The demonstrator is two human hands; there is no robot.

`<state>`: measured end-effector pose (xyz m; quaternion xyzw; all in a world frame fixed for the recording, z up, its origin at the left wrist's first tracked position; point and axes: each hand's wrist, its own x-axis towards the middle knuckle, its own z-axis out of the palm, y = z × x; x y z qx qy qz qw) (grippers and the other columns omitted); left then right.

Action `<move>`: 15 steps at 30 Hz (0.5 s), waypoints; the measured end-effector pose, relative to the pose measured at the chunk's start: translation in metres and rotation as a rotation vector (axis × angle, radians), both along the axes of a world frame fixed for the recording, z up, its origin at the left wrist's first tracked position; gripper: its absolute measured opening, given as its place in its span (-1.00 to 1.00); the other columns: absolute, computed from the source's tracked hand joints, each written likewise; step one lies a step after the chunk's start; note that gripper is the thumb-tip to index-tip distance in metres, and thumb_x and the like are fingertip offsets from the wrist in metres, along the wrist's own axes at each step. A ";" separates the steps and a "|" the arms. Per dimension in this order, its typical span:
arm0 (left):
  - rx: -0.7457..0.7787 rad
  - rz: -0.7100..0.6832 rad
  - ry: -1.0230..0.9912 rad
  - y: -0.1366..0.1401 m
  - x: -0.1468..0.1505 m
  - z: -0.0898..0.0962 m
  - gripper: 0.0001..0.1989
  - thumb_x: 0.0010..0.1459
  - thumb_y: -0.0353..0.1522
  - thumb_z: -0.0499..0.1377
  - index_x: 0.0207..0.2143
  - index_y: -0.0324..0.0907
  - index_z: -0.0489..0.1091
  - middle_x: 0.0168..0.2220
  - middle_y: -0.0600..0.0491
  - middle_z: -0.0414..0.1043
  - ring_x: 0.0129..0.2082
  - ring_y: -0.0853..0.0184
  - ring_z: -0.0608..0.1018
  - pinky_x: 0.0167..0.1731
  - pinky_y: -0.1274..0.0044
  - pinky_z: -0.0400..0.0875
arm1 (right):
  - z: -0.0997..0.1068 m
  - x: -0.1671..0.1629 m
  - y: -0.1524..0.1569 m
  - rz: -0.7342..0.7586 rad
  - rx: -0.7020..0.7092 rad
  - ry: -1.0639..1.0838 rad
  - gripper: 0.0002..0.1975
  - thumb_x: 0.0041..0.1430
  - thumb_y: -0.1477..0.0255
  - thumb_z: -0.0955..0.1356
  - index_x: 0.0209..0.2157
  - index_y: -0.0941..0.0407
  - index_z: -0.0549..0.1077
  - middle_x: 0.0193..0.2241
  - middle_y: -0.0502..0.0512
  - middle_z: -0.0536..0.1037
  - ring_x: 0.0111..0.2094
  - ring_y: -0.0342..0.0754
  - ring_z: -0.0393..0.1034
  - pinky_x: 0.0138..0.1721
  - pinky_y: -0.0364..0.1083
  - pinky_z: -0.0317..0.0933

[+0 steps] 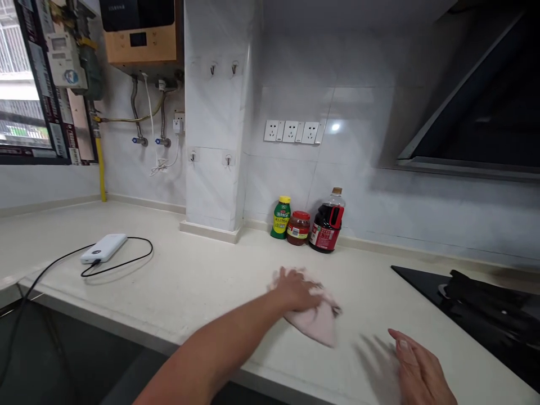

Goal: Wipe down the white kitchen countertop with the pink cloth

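My left hand (296, 289) reaches out over the countertop (202, 281) and presses on a crumpled pale pink cloth (316, 323). Its fingers curl into the fabric, slightly blurred, and part of the cloth lies hidden beneath the palm. Lower right, my right hand (422, 368) hovers above the counter with nothing in it, fingers extended and apart; its shadow falls on the surface to the left. Beyond the cloth, against the wall, stand a green bottle with a yellow cap (280, 218), a red-lidded jar (298, 228) and a large dark sauce bottle (327, 225).
A black gas stove (447, 320) borders the counter on the right, under a dark range hood (485, 129). At left lies a white power bank (104, 248) with a black cable trailing over the front edge. A tiled pillar (215, 191) juts out behind.
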<state>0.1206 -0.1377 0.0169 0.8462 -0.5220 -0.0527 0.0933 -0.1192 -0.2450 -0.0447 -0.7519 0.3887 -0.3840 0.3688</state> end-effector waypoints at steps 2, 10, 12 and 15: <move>-0.008 0.131 -0.039 0.027 0.033 0.003 -0.34 0.25 0.12 -0.18 0.33 0.24 0.15 0.44 0.08 0.04 0.43 0.01 0.00 0.33 -0.05 -0.31 | -0.001 0.001 -0.004 0.017 0.018 0.021 -0.28 0.14 -0.27 0.12 0.05 -0.07 0.42 0.20 0.11 0.37 0.22 0.23 0.25 0.24 0.28 0.12; -0.002 0.599 -0.195 0.175 0.118 0.014 -0.41 0.30 -0.03 -0.13 0.34 0.14 0.16 0.42 -0.09 0.02 0.32 -0.16 0.15 0.17 -0.08 0.05 | 0.003 0.000 0.010 0.090 -0.102 -0.005 -0.39 0.23 -0.15 0.16 0.02 0.01 0.41 0.17 0.19 0.35 0.20 0.22 0.25 0.11 0.21 0.23; 0.012 0.652 -0.190 0.204 0.121 0.018 -0.40 0.30 -0.03 -0.14 0.36 0.14 0.11 0.42 -0.12 0.01 0.29 -0.19 0.18 0.11 -0.08 0.15 | 0.004 0.000 0.012 0.106 -0.105 -0.010 -0.41 0.25 -0.13 0.16 0.02 0.01 0.40 0.16 0.19 0.34 0.21 0.23 0.23 0.13 0.22 0.21; 0.033 0.640 -0.167 0.228 0.112 0.023 -0.36 0.27 0.00 -0.08 0.36 0.13 0.10 0.38 -0.14 0.13 0.28 -0.18 0.22 0.08 -0.04 0.22 | 0.003 0.002 0.011 0.131 -0.127 -0.040 -0.41 0.26 -0.12 0.15 0.00 0.03 0.40 0.14 0.21 0.35 0.24 0.24 0.20 0.20 0.23 0.15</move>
